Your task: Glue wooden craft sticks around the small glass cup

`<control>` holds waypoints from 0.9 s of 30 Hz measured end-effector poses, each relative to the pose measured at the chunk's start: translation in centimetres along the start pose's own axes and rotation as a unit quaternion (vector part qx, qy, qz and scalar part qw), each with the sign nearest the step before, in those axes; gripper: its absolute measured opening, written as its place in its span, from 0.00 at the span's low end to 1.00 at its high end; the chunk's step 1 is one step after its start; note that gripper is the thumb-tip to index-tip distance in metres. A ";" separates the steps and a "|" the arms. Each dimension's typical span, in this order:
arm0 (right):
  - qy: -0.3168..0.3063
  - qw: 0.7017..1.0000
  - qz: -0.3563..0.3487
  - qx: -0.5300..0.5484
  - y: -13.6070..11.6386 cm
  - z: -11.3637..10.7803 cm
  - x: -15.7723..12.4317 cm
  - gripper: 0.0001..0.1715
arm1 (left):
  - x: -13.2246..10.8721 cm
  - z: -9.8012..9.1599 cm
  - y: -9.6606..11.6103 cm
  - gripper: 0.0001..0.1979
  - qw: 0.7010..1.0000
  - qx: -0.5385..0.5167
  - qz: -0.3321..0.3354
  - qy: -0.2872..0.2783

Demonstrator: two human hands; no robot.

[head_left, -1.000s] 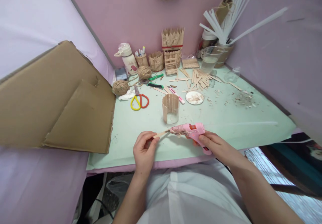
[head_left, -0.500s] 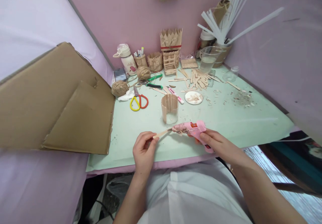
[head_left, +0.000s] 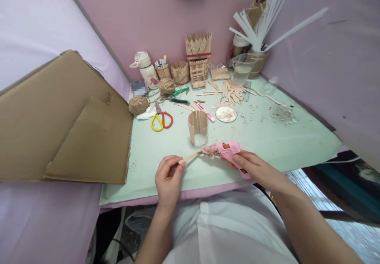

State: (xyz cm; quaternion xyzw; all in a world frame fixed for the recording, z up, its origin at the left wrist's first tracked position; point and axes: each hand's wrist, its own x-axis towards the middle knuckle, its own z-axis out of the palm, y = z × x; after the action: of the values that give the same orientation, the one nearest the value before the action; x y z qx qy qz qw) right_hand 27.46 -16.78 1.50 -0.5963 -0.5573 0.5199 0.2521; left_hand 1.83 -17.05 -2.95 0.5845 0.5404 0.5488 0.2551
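Between thumb and fingers, my left hand [head_left: 168, 177] pinches one end of a wooden craft stick [head_left: 190, 158] just above the table's front part. My right hand [head_left: 257, 168] is wrapped round the handle of a pink hot glue gun [head_left: 227, 152]. The gun's nozzle points left and meets the far end of the stick; whether glue is coming out is too small to tell. Just behind them stands a clear cup [head_left: 201, 139], upright, with craft sticks lining part of its side. Bits of dried stuff cling to the gun's front.
Scissors [head_left: 168, 120], twine balls [head_left: 139, 105], green-handled pliers [head_left: 180, 101] and a pink cutter [head_left: 206, 112] lie behind the cup. A white dish [head_left: 226, 114] of scraps sits near a craft-stick pile [head_left: 233, 92]. A large cardboard piece [head_left: 89, 137] leans at left.
The view has shifted slightly, so everything sits a little further left. Both hands keep their hold, and the stick stays at the glue gun's nozzle.
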 end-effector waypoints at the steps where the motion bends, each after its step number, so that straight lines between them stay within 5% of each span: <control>1: 0.001 1.000 0.001 0.000 0.0 0.0 0.0 0.31 | 0.0 0.0 0.0 0.02 1.000 0.000 0.000 0.001; 18: 0.020 0.999 0.017 0.028 -1.1 -0.1 -0.6 0.30 | -0.1 0.1 -0.3 0.02 1.000 0.008 0.012 0.010; 27: 0.186 0.981 0.018 -0.051 1.7 -5.0 -1.5 0.30 | 0.0 0.1 -0.3 0.03 1.000 0.011 0.013 0.019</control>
State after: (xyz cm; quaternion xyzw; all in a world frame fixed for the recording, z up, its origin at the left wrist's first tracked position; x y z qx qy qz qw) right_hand 32.87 -17.20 2.13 -0.7050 -0.5154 0.3749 0.3112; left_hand 1.86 -16.98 -3.22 0.5838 0.5436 0.5570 0.2313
